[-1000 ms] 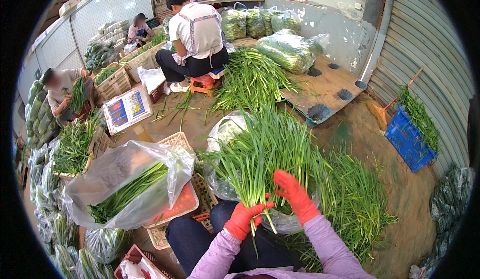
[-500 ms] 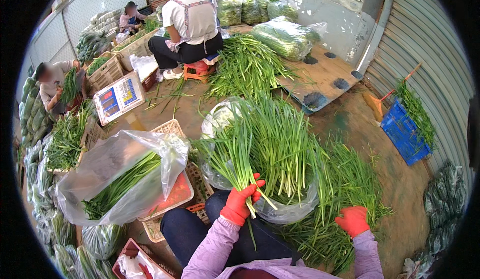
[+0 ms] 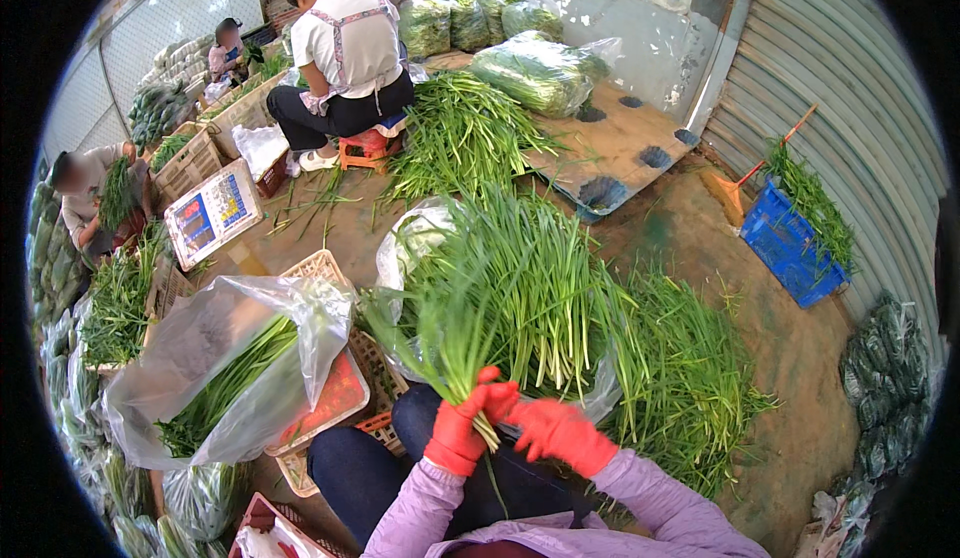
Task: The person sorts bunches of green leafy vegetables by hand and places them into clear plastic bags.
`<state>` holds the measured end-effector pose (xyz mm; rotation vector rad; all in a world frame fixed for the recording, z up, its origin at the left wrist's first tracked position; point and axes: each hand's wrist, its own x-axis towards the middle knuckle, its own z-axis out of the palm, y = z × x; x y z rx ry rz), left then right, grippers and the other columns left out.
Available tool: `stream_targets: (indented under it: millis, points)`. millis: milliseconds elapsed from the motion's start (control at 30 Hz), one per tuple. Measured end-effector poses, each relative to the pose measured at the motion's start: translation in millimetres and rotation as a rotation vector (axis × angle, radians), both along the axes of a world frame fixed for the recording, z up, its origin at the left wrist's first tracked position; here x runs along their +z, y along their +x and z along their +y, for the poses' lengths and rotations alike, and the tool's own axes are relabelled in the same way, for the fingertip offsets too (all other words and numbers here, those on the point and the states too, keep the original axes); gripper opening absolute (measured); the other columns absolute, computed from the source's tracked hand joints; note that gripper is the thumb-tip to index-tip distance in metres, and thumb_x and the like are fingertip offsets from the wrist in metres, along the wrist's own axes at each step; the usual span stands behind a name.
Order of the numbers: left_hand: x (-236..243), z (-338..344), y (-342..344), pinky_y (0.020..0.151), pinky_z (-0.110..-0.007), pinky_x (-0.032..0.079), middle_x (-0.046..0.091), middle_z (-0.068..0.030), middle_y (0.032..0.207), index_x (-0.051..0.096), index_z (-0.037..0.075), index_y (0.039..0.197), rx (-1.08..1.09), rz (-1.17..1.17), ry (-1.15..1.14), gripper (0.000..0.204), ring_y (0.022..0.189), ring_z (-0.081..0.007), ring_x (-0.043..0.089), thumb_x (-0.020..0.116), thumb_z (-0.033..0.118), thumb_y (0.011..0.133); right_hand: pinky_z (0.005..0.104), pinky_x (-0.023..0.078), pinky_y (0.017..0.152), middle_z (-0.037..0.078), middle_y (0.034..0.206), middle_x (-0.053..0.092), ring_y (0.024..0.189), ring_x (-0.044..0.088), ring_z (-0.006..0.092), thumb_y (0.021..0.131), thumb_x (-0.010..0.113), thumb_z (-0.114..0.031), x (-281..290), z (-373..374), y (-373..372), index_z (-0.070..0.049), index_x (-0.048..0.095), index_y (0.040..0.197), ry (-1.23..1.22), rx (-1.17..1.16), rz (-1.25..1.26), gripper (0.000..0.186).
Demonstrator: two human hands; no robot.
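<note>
My left hand (image 3: 468, 426), in a red glove, grips a small bunch of green chives (image 3: 450, 343) by the pale stem ends. The leaves fan upward and are blurred by motion. Close beside it, my red-gloved right hand (image 3: 562, 434) reaches to the stems with bent fingers; smearing hides whether they pinch anything. Beyond both hands, a large heap of chives (image 3: 545, 298) rests on clear plastic (image 3: 603, 390) in front of my knees. Looser, thinner greens (image 3: 690, 368) spread over the floor at its right.
An open plastic bag (image 3: 130, 403) of chives lies on crates at left. Beyond it stands a scale (image 3: 212, 213). One person (image 3: 350, 48) sits on a stool (image 3: 362, 148) ahead; two others work at far left. A blue basket (image 3: 790, 248) stands by the right shutter.
My right hand has come from the loose greens at right to beside my left hand. The held bunch has shifted slightly left and now blurs; the whole view has shifted a little.
</note>
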<state>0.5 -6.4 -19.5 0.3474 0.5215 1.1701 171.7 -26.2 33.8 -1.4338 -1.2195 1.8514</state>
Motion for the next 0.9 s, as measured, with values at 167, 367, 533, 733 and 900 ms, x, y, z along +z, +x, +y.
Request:
stream_targets:
  millis: [167,367,533,733,900]
  points:
    - [2.6,15.1,-3.9,0.047,-0.022,0.034,0.059,0.0005,0.080,0.043,0.011,0.130,0.117,-0.013,-0.034,0.048,0.049,-0.0078,0.041,0.061,0.022,0.087,0.0491,0.045,0.056,0.018,0.072,0.061,0.063,0.059,0.0385,0.090,0.045,-0.036,-55.6,62.8,50.5,-0.007,0.060,0.072,0.746,-0.293,-1.142,0.037]
    - [-3.3,17.3,-6.3,0.044,-0.021,0.028,0.044,0.0041,0.061,0.041,0.013,0.133,0.058,-0.099,0.062,0.051,0.042,-0.0057,0.033,0.061,0.023,0.087,0.0426,0.048,0.064,0.018,0.077,0.064,0.070,0.063,0.0348,0.086,0.052,-0.036,-66.6,120.2,62.2,-0.002,0.060,0.075,0.539,-0.214,-1.315,0.037]
    - [-3.1,13.9,-15.1,0.040,-0.024,0.025,0.033,0.0052,0.050,0.051,0.009,0.123,0.023,-0.026,0.008,0.036,0.035,-0.0073,0.027,0.054,0.022,0.090,0.0398,0.048,0.060,0.017,0.076,0.064,0.063,0.063,0.0288,0.086,0.051,-0.035,-47.2,92.7,50.7,-0.002,0.060,0.080,0.464,-0.326,-0.849,0.035]
    - [5.0,15.7,-5.2,0.038,-0.024,0.024,0.041,0.0033,0.051,0.058,0.006,0.114,0.049,0.080,0.025,0.029,0.036,-0.0078,0.030,0.054,0.020,0.090,0.0301,0.045,0.047,0.009,0.067,0.062,0.052,0.061,0.0148,0.090,0.053,-0.028,-31.4,42.9,64.6,-0.001,0.059,0.089,0.272,-0.602,-0.520,0.028]
    - [11.4,3.9,10.5,0.037,-0.022,0.027,0.066,-0.0070,0.082,0.058,0.003,0.115,0.073,0.194,-0.070,0.033,0.037,-0.0089,0.037,0.058,0.018,0.086,0.0319,0.044,0.047,0.009,0.062,0.060,0.051,0.060,0.0191,0.087,0.058,-0.027,-12.8,-0.7,46.9,-0.004,0.060,0.087,0.591,-0.489,-0.636,0.023]
